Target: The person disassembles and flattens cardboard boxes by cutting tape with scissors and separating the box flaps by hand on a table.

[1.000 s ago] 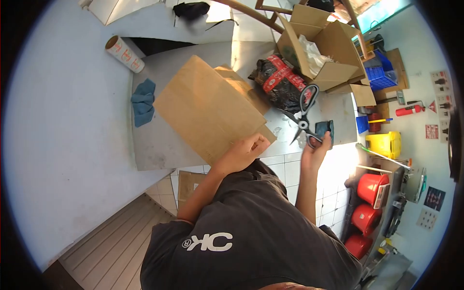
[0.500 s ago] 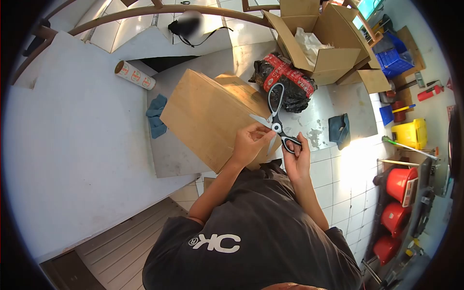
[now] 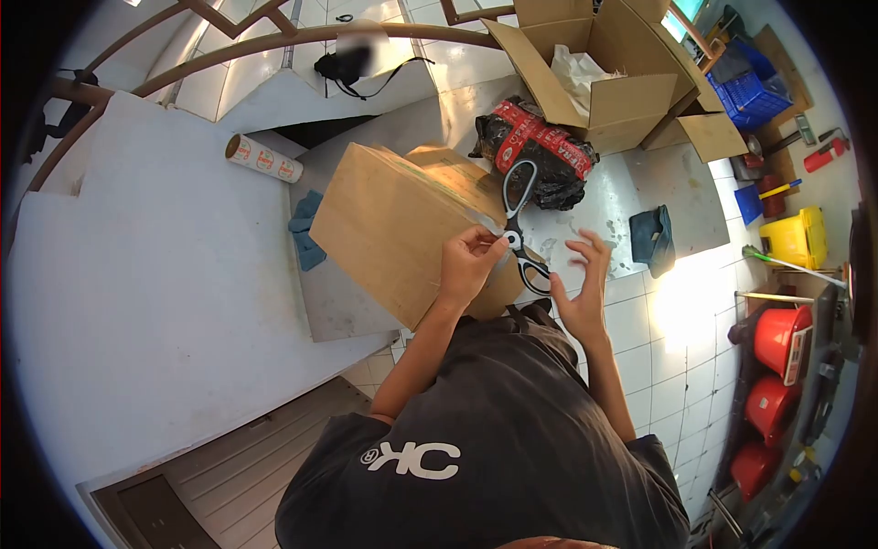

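Observation:
Black and white scissors (image 3: 512, 240) are spread wide, one handle loop pointing up and the other down to the right. My left hand (image 3: 469, 270) pinches them near the pivot, above a closed brown cardboard box (image 3: 393, 229) that stands tilted in front of my body. My right hand (image 3: 585, 288) is open with fingers apart, its thumb close to the lower handle loop; whether they touch I cannot tell. Just beyond the scissors lies a black plastic-wrapped bundle (image 3: 553, 188) with red printed tape.
An open cardboard box (image 3: 631, 110) with white paper inside stands at the back right. A tape roll (image 3: 265, 157) lies on the left white surface (image 3: 165, 274). Blue-grey cloths (image 3: 651, 240) flank the box. Red containers (image 3: 782, 343) and a yellow bucket (image 3: 794, 236) line the right side.
My right hand has let go of the lower scissors handle and opened, moving slightly right. My left hand still holds the scissors, which have turned a little. The view has shifted slightly.

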`<state>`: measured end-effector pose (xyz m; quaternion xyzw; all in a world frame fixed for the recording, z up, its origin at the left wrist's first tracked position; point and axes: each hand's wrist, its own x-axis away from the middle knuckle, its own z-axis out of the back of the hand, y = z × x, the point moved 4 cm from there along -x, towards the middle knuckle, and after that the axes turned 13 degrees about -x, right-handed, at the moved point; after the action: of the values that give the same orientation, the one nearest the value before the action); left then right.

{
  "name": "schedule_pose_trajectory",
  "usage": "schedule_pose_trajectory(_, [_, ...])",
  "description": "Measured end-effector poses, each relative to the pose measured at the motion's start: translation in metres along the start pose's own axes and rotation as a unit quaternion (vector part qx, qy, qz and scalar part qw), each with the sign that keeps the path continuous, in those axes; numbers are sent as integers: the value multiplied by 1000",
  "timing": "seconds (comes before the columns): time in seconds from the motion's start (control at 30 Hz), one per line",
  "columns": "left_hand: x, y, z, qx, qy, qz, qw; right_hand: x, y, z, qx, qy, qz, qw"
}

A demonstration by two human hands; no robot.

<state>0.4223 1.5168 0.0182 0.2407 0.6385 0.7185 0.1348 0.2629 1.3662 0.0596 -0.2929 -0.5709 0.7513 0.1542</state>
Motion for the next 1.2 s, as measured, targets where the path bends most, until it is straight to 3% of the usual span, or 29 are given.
schedule_pose_trajectory(0.07, [5, 7, -6, -43, -57, 17, 997, -9, -17, -2, 134, -107, 123, 977])
schedule_pose_trajectory(0.17, [6, 12, -13, -124, -106, 42, 986, -23, -34, -10, 219, -198, 98, 950])
schedule_pose_trajectory(0.4, [4, 10, -17, -146, -185, 45, 971, -19, -10, -21, 294, -227, 89, 924])
schedule_pose_trajectory(0.53, [7, 19, 0, -163, -246, 54, 954, -8, 19, -17, 222, -222, 61, 947])
schedule_pose_trajectory(0.63, [-2, 22, 47, -228, -196, 62, 952, 7, 50, -8, 229, -211, -2, 950])
schedule_pose_trajectory(0.7, [-11, 26, 80, -377, -109, -196, 899, 23, 57, -5, 237, -198, -30, 951])
schedule_pose_trajectory(0.73, [-12, 18, 84, -377, -109, -197, 898, 29, 61, -2, 247, -184, -57, 950])
schedule_pose_trajectory(0.8, [-5, 10, 83, -550, -88, -367, 745, 41, 70, -6, 243, -177, -51, 952])
schedule_pose_trajectory(0.93, [-20, -25, 59, -585, -86, -375, 714, 51, 77, -24, 260, -149, -71, 951])
schedule_pose_trajectory(1.03, [-57, -40, 37, -567, -17, -343, 749, 43, 67, -42, 299, -64, -1, 952])
schedule_pose_trajectory(1.1, [-79, -48, 30, -545, 53, -307, 779, 33, 66, -55, 311, -62, -12, 948])
schedule_pose_trajectory(1.2, [-95, -45, 17, -537, 83, -316, 778, 27, 75, -66, 329, -54, -25, 942])
